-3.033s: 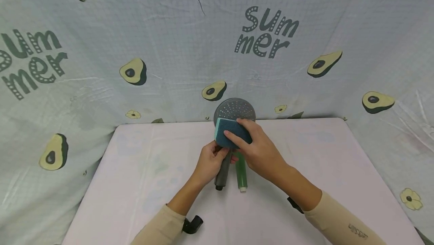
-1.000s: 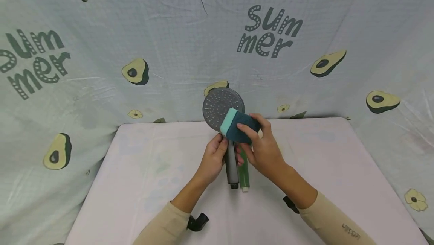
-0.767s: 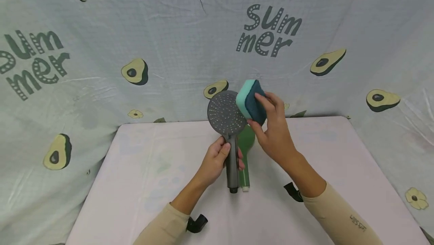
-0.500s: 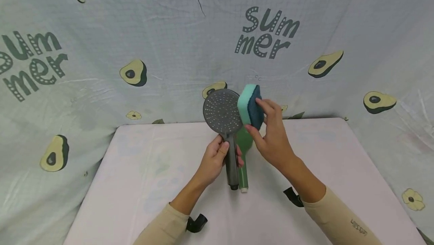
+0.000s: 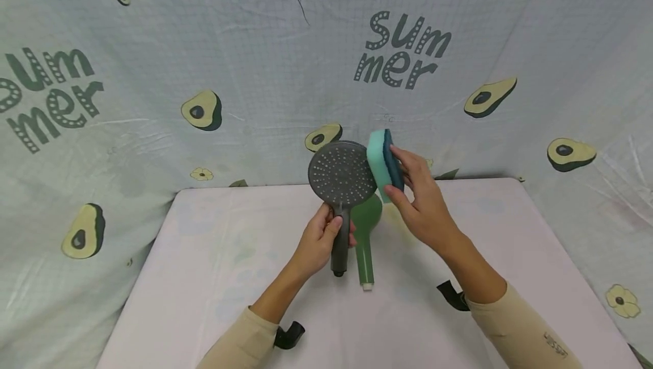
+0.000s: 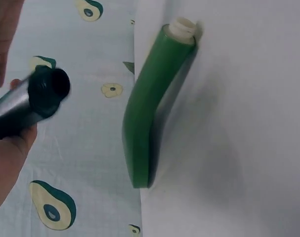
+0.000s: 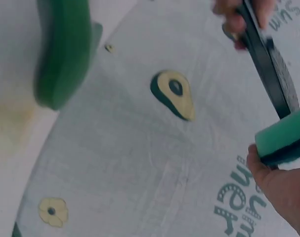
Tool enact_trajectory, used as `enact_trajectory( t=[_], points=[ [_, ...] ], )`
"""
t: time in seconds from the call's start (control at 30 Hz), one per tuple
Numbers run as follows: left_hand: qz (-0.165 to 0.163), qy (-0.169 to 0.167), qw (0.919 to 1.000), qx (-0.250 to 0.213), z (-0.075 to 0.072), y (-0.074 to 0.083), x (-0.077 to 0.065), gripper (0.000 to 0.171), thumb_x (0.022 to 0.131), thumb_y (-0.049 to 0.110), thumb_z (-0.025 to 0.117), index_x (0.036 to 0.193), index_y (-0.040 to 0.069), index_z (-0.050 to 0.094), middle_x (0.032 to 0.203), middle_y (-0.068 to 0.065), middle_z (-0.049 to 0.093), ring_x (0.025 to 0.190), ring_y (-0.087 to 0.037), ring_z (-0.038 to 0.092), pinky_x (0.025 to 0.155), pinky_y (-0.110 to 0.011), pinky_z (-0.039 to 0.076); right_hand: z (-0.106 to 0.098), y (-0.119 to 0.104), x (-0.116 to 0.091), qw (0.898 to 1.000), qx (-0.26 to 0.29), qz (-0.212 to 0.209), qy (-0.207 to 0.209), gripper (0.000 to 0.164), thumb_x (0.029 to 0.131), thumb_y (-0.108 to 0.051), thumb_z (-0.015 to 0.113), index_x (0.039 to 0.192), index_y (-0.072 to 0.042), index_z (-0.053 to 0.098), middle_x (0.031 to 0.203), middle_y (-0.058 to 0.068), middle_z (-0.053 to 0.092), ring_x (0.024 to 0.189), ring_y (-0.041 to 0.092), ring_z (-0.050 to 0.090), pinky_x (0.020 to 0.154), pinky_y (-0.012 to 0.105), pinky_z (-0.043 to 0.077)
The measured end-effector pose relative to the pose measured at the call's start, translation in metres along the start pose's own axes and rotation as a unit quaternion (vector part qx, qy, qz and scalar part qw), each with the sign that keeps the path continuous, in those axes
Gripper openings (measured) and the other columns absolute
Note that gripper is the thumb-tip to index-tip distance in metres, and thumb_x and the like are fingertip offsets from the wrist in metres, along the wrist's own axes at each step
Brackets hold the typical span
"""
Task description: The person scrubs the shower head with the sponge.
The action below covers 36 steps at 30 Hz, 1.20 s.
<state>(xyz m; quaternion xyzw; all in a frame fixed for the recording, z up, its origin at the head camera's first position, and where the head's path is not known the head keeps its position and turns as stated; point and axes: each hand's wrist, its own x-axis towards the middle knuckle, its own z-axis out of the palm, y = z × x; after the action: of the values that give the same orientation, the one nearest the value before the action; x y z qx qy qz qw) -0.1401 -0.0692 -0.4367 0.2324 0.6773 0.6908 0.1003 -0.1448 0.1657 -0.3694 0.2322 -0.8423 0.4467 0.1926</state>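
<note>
My left hand (image 5: 317,240) grips a dark grey shower head (image 5: 340,175) by its handle, holding it up off the table with the nozzle face towards me. In the left wrist view the handle's open threaded end (image 6: 55,85) shows. Between thumb and fingers my right hand (image 5: 423,202) pinches a sponge (image 5: 378,159) with a light teal foam side and a dark blue scouring side. The foam meets the right rim of the shower head, also in the right wrist view, where the sponge (image 7: 283,136) is at the right edge. A green shower head (image 5: 365,233) lies on the table behind.
The table (image 5: 234,278) has a pale cloth and ends at a hanging sheet (image 5: 255,74) printed with avocados. A black strap (image 5: 289,335) shows by the left wrist, another black strap (image 5: 453,295) by the right.
The sponge has gone from the front of the shower head to its right rim and turned edge-on. The shower head has tilted and shifted slightly; the green one has not moved.
</note>
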Motion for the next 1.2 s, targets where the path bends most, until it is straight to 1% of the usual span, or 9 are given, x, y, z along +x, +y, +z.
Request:
enact_trajectory(
  t=[0.2,0.37,0.53,0.63,0.77,0.83,1.0,1.1,1.2],
  points=[
    [0.004,0.010,0.9989,0.045,-0.004,-0.005,-0.002,0.030,0.112,0.012,0.040,0.140,0.001,0.046,0.105,-0.024,0.065,0.081,-0.016,0.066,0.077,-0.027,0.060,-0.014,0.000,0.008,1.000,0.007,0.011,-0.017,0.068,0.104,-0.005,0.060,0.163,-0.019,0.031,0.154,0.019,0.039,0.138,0.035,0.049,0.112,0.059,0.044],
    [0.009,0.035,0.9986,0.040,-0.006,0.000,0.000,0.030,0.112,0.014,0.042,0.138,0.000,0.047,0.105,-0.026,0.063,0.081,-0.014,0.068,0.078,-0.029,0.063,-0.006,0.006,-0.006,0.999,0.022,0.032,-0.020,0.068,0.104,-0.006,0.058,0.164,-0.018,0.027,0.153,0.020,0.039,0.137,0.042,0.051,0.111,0.063,0.042],
    [0.013,0.043,0.9976,0.052,-0.009,0.002,0.001,0.030,0.111,0.012,0.045,0.138,0.000,0.048,0.107,-0.030,0.062,0.084,-0.024,0.070,0.079,-0.031,0.064,-0.010,0.016,-0.013,0.998,0.020,0.041,-0.032,0.065,0.105,-0.008,0.058,0.163,-0.017,0.030,0.154,0.019,0.040,0.139,0.041,0.049,0.111,0.063,0.042],
    [0.010,0.038,0.9949,0.092,-0.010,0.000,0.000,0.028,0.111,0.012,0.046,0.136,0.001,0.051,0.106,-0.029,0.065,0.084,-0.026,0.070,0.077,-0.027,0.061,-0.019,0.017,-0.008,0.999,-0.009,0.025,-0.033,0.065,0.103,-0.005,0.061,0.161,-0.016,0.036,0.156,0.017,0.040,0.142,0.038,0.046,0.112,0.063,0.043],
    [0.012,0.037,0.9860,0.162,-0.010,-0.005,-0.001,0.026,0.111,0.017,0.047,0.132,0.005,0.056,0.101,-0.016,0.069,0.082,-0.018,0.068,0.073,-0.026,0.057,-0.031,0.009,0.004,0.996,-0.065,-0.001,-0.052,0.063,0.101,-0.008,0.066,0.159,-0.018,0.042,0.158,0.015,0.040,0.139,0.035,0.047,0.105,0.059,0.049],
    [0.014,0.038,0.9834,0.177,-0.010,-0.007,-0.002,0.025,0.111,0.018,0.047,0.131,0.007,0.057,0.100,-0.010,0.069,0.082,-0.016,0.067,0.072,-0.026,0.057,-0.035,0.003,0.009,0.993,-0.090,-0.011,-0.069,0.063,0.101,-0.012,0.067,0.159,-0.021,0.043,0.159,0.014,0.039,0.138,0.035,0.047,0.100,0.058,0.050],
    [0.019,0.043,0.9903,0.131,-0.010,-0.003,-0.003,0.025,0.110,0.015,0.048,0.130,0.004,0.058,0.100,-0.013,0.069,0.080,-0.016,0.066,0.071,-0.026,0.057,-0.040,0.000,0.011,0.993,-0.089,-0.011,-0.081,0.063,0.102,-0.012,0.065,0.160,-0.021,0.040,0.159,0.014,0.039,0.137,0.035,0.048,0.102,0.060,0.050],
    [0.031,0.047,0.9946,0.088,-0.011,0.000,-0.001,0.026,0.111,0.014,0.047,0.131,0.002,0.057,0.101,-0.018,0.068,0.079,-0.017,0.067,0.072,-0.027,0.058,-0.039,0.006,0.008,0.996,-0.052,0.007,-0.074,0.064,0.104,-0.010,0.062,0.161,-0.019,0.036,0.158,0.016,0.040,0.137,0.036,0.047,0.107,0.063,0.047],
    [0.044,0.057,0.9947,0.073,-0.013,0.003,-0.001,0.025,0.111,0.013,0.047,0.130,0.001,0.057,0.101,-0.020,0.068,0.078,-0.018,0.068,0.072,-0.026,0.058,-0.037,0.014,0.001,0.996,-0.011,0.032,-0.081,0.063,0.106,-0.010,0.058,0.163,-0.017,0.032,0.156,0.018,0.042,0.137,0.036,0.048,0.109,0.063,0.045]
  ],
)
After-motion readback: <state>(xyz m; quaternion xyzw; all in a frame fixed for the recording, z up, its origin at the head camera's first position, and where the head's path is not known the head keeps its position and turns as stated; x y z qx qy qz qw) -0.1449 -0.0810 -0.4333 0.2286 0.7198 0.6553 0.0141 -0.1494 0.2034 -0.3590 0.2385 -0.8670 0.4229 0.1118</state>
